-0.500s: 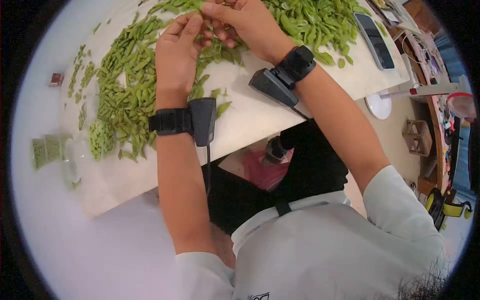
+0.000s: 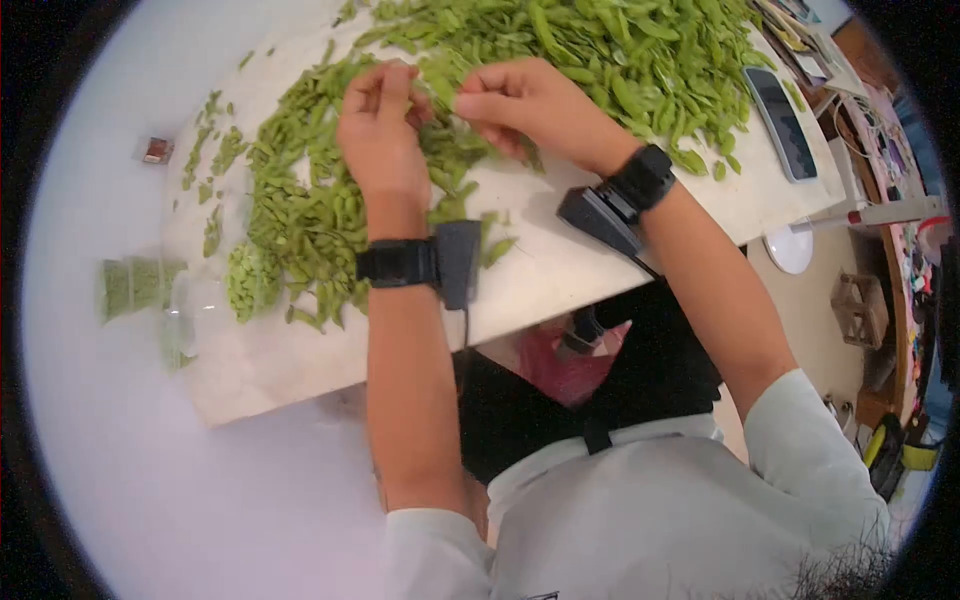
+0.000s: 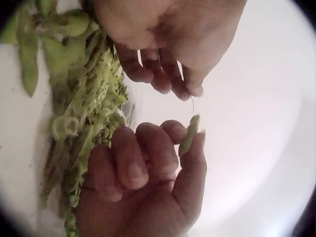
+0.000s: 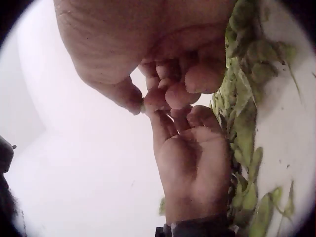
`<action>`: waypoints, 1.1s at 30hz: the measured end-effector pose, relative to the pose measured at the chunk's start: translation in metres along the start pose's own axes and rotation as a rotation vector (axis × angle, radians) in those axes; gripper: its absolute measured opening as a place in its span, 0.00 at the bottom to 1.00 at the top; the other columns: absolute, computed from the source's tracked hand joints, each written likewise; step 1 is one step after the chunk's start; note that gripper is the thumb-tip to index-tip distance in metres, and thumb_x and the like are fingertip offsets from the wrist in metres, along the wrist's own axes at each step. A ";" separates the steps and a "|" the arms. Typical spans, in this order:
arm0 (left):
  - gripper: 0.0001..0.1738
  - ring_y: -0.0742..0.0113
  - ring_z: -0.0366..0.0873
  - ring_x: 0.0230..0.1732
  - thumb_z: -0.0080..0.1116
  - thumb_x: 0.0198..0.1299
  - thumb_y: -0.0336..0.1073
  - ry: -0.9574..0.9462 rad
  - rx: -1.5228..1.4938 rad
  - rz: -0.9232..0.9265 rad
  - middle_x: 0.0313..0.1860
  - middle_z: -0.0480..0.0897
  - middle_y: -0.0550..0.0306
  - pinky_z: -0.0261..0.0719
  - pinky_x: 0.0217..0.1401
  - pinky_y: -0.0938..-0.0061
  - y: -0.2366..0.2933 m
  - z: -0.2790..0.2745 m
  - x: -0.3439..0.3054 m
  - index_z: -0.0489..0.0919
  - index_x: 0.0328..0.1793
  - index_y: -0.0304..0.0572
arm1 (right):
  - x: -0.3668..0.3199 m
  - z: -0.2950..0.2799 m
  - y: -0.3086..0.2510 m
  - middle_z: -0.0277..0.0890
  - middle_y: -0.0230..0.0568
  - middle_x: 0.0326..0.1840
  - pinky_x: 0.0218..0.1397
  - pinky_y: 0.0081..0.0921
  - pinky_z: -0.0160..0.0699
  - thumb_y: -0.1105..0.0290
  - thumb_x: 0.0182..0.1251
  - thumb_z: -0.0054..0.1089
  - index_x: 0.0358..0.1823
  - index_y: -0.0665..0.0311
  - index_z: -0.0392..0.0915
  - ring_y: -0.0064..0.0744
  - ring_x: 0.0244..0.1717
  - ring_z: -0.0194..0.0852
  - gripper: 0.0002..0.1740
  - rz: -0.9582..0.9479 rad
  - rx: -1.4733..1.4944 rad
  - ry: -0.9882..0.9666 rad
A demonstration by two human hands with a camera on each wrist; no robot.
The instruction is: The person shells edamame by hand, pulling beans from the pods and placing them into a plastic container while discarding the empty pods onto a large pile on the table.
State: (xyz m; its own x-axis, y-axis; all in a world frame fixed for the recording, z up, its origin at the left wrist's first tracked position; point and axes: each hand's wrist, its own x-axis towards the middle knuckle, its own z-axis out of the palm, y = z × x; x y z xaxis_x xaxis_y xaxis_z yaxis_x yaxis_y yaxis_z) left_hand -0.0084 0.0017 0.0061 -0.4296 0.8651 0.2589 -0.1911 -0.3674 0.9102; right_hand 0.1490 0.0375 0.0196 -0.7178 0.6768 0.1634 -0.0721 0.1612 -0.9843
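Pinching a pod (image 3: 188, 137), right fingers (image 3: 157, 148) curled

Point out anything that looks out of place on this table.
The phone lies beside the heaped pods at the right, an odd neighbour for food. Small pods at the left lie scattered apart from the pile, perhaps deliberately.

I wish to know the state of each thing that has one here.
Right hand: curled, pinching a small pod
Left hand: curled, thin strand at its fingertips
Small pod: pinched; split or whole, unclear
Loose pods: heaped on the table
Phone: lying flat, screen dark
Wrist straps: fastened
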 end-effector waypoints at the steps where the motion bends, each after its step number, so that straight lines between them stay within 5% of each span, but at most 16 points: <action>1: 0.09 0.75 0.69 0.30 0.54 0.64 0.37 -0.002 0.066 0.015 0.33 0.75 0.62 0.69 0.34 0.77 0.002 -0.001 0.003 0.73 0.45 0.41 | 0.000 0.001 -0.001 0.69 0.26 0.17 0.19 0.14 0.62 0.58 0.67 0.54 0.28 0.62 0.73 0.14 0.16 0.64 0.15 0.017 0.014 0.019; 3: 0.10 0.75 0.70 0.30 0.54 0.65 0.38 -0.055 -0.042 0.092 0.33 0.75 0.64 0.70 0.33 0.76 -0.003 0.001 0.003 0.73 0.48 0.42 | -0.002 0.005 -0.007 0.70 0.27 0.17 0.18 0.15 0.61 0.59 0.67 0.55 0.30 0.64 0.75 0.15 0.15 0.63 0.15 0.042 0.055 0.084; 6: 0.14 0.80 0.69 0.27 0.57 0.63 0.41 -0.056 -0.042 -0.116 0.28 0.75 0.66 0.68 0.28 0.83 0.008 0.010 -0.003 0.77 0.47 0.38 | -0.001 0.000 -0.006 0.70 0.29 0.17 0.17 0.15 0.61 0.61 0.68 0.53 0.31 0.65 0.74 0.15 0.14 0.62 0.13 0.012 0.081 0.068; 8: 0.13 0.81 0.69 0.28 0.56 0.63 0.39 -0.175 -0.075 -0.218 0.29 0.76 0.66 0.68 0.30 0.84 0.006 0.003 0.001 0.78 0.47 0.38 | 0.002 0.006 -0.014 0.68 0.25 0.17 0.16 0.13 0.63 0.61 0.68 0.52 0.33 0.64 0.74 0.13 0.14 0.63 0.13 0.132 0.139 0.222; 11: 0.11 0.81 0.70 0.29 0.56 0.63 0.36 -0.269 0.123 -0.064 0.30 0.77 0.66 0.69 0.32 0.84 0.005 -0.002 0.002 0.78 0.46 0.37 | 0.008 0.009 -0.005 0.70 0.27 0.20 0.17 0.12 0.65 0.63 0.68 0.53 0.37 0.65 0.75 0.13 0.16 0.65 0.12 0.123 0.288 0.216; 19: 0.08 0.79 0.73 0.34 0.59 0.59 0.30 -0.311 0.089 -0.131 0.35 0.78 0.64 0.72 0.39 0.83 0.006 0.004 -0.003 0.77 0.43 0.35 | 0.003 -0.003 -0.006 0.70 0.28 0.20 0.19 0.14 0.66 0.67 0.64 0.59 0.39 0.67 0.77 0.15 0.16 0.65 0.10 0.019 0.427 0.351; 22: 0.11 0.77 0.75 0.38 0.62 0.56 0.27 -0.333 0.139 -0.101 0.37 0.79 0.62 0.73 0.43 0.81 0.011 0.015 -0.010 0.77 0.45 0.34 | 0.002 -0.009 -0.001 0.73 0.29 0.22 0.22 0.13 0.67 0.67 0.61 0.62 0.36 0.66 0.79 0.13 0.20 0.67 0.09 0.001 0.128 0.348; 25: 0.13 0.77 0.75 0.39 0.63 0.56 0.28 -0.363 0.189 -0.084 0.39 0.79 0.61 0.74 0.43 0.81 0.009 0.013 -0.008 0.77 0.46 0.32 | 0.000 -0.007 -0.010 0.76 0.30 0.25 0.27 0.14 0.68 0.67 0.60 0.62 0.34 0.67 0.79 0.13 0.25 0.69 0.09 -0.049 0.141 0.317; 28: 0.11 0.77 0.75 0.38 0.63 0.55 0.28 -0.309 0.208 -0.098 0.37 0.79 0.62 0.74 0.43 0.81 0.012 0.015 -0.012 0.78 0.44 0.33 | 0.003 -0.004 -0.006 0.70 0.27 0.19 0.18 0.12 0.57 0.67 0.62 0.61 0.36 0.67 0.78 0.12 0.15 0.58 0.10 -0.153 0.105 0.348; 33: 0.09 0.77 0.74 0.34 0.63 0.55 0.27 -0.206 0.126 -0.014 0.32 0.78 0.63 0.73 0.39 0.82 0.009 0.008 -0.009 0.77 0.41 0.33 | 0.003 0.001 -0.004 0.66 0.26 0.21 0.19 0.13 0.59 0.58 0.71 0.48 0.39 0.65 0.74 0.13 0.18 0.61 0.16 -0.072 0.155 0.268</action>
State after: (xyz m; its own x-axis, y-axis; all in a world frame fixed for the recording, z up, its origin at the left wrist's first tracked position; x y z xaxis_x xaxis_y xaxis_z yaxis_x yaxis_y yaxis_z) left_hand 0.0008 -0.0068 0.0144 -0.2365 0.9258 0.2950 -0.0786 -0.3209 0.9439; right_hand 0.1463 0.0386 0.0242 -0.5006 0.8360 0.2246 -0.2354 0.1182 -0.9647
